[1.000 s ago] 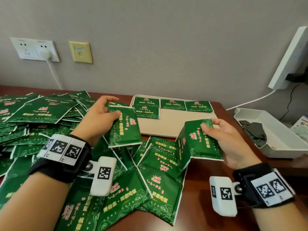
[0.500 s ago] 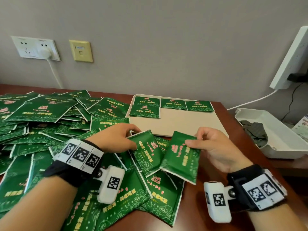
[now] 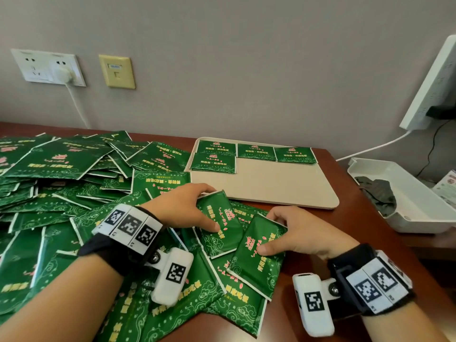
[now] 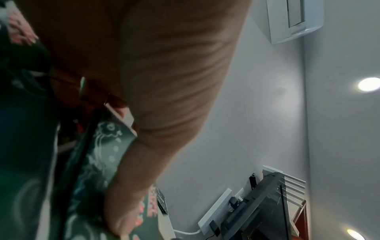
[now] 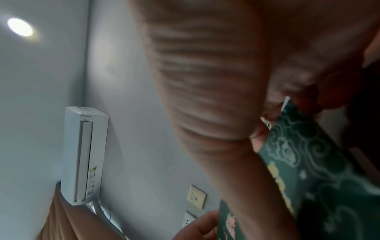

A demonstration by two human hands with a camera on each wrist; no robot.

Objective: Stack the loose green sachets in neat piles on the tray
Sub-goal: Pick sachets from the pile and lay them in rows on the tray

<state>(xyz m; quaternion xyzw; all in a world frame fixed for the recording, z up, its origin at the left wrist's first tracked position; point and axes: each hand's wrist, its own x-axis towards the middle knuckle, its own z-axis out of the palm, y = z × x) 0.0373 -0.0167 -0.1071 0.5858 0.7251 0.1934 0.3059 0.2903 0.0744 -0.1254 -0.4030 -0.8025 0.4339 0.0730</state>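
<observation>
Left hand [image 3: 182, 206] grips a small green sachet [image 3: 222, 223], thumb on its printed face, fingers curled over its far edge. Right hand [image 3: 296, 233] grips a second small sachet [image 3: 256, 255], thumb on top at the near side, fingers over the far right edge. The two sachets lie side by side, the left one at 10 o'clock of the right one, edges overlapping or touching; cannot tell which. Both rest low on the loose pile [image 3: 74, 193], which spreads from the hands out to 9 o'clock across the wooden table [image 3: 345, 243]. Tray [image 3: 283, 188] sits at 12 o'clock of the hands, just beyond the held sachets. Four sachets on the tray [image 3: 255, 151] lie flat along its far edge, three in a row plus one nearer at the left end. White bin [image 3: 404, 193] at 2 o'clock of the right hand, dark cloth inside. Wrist views blurred; each shows a thumb pressed on green foil.
</observation>
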